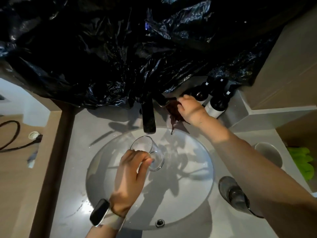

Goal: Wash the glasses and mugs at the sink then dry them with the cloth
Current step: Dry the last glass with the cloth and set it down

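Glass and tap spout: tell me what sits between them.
Nothing. In the head view, the glass, held by the left hand, is just below the tap spout; only bare sink basin shows between.

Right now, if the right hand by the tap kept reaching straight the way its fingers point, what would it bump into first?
Probably the black crumpled plastic sheet hanging behind the tap. The right hand points up and left past the dark brown bottles, with the tap's handle close by; depth is unclear.

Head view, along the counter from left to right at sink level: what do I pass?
Black cable → left hand holding the clear glass → grey glass → white mug → green cloth.
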`<state>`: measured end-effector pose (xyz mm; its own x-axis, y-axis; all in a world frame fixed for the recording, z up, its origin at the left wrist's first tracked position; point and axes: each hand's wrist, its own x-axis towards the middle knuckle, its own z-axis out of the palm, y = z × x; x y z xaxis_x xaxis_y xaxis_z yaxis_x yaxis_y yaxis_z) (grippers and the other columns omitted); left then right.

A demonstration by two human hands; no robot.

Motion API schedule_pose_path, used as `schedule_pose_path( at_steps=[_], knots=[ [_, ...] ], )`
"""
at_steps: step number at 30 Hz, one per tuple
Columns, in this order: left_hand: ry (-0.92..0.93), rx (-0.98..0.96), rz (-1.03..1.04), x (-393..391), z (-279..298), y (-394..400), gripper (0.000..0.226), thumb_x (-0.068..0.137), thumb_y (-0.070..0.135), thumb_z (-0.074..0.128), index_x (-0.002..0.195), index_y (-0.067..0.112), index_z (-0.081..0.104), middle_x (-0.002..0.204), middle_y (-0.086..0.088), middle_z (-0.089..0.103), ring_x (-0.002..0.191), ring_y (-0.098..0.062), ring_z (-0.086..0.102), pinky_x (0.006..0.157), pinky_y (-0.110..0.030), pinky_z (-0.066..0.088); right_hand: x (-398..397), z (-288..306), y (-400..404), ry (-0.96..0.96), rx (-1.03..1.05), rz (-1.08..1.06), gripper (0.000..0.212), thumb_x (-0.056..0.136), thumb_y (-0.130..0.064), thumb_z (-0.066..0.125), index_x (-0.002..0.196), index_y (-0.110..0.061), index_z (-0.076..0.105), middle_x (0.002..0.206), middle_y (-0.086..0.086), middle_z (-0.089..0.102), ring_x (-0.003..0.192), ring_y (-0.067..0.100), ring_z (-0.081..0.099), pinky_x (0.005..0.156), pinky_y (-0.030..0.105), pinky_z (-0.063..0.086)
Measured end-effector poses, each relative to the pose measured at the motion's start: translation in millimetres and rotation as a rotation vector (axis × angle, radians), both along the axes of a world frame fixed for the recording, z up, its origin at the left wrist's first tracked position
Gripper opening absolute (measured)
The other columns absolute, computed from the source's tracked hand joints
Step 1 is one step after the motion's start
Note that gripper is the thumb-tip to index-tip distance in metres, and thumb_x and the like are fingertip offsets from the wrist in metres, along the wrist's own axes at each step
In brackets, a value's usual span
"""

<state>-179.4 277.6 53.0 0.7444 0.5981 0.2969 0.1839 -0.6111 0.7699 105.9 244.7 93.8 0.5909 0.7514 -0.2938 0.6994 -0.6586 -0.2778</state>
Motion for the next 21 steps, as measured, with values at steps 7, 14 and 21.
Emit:
schedule_pose_path(
  at_steps=[7, 14, 21],
  knots=[
    [0.042, 0.049, -0.02, -2.1, -3.7, -1.3, 0.014, 0.095, 0.027, 0.053, 0.083, 0.023, 0.061, 0.085, 0.012, 0.058, 0.081, -0.011, 0.048, 0.072, -0.018, 0.037, -6.1, -23.0, -15.1, -0.203, 0.213, -0.02, 0.049, 0.094, -0.023, 0.055, 0.142, -0.019, 0.048, 0.142, 0.007, 0.048, 0.133, 0.028, 0.035, 0.111, 0.037, 0.029],
    [0.07, 0.082, -0.101, -6.0, 3.2, -8.9, 0.01, 0.09, 0.032, 0.059, 0.088, 0.028, 0.067, 0.094, 0.016, 0.049, 0.091, -0.004, 0.041, 0.083, -0.006, 0.034, -81.0, 12.1, -126.6, 0.391, 0.606, -0.228, 0.02, 0.094, -0.01, 0.061, 0.106, -0.023, 0.071, 0.097, -0.006, 0.073, 0.089, 0.011, 0.068, 0.08, 0.022, 0.051],
    [0.058, 0.09, -0.248, 4.4, 22.3, -48.1, 0.021, 0.092, 0.031, 0.057, 0.083, 0.019, 0.072, 0.09, 0.016, 0.059, 0.095, -0.003, 0.049, 0.086, -0.012, 0.036, -100.0, 34.4, -250.7, 0.193, 0.638, -0.344, 0.021, 0.093, -0.013, 0.06, 0.102, -0.028, 0.071, 0.1, -0.018, 0.071, 0.094, 0.006, 0.066, 0.079, 0.02, 0.054]
  ],
)
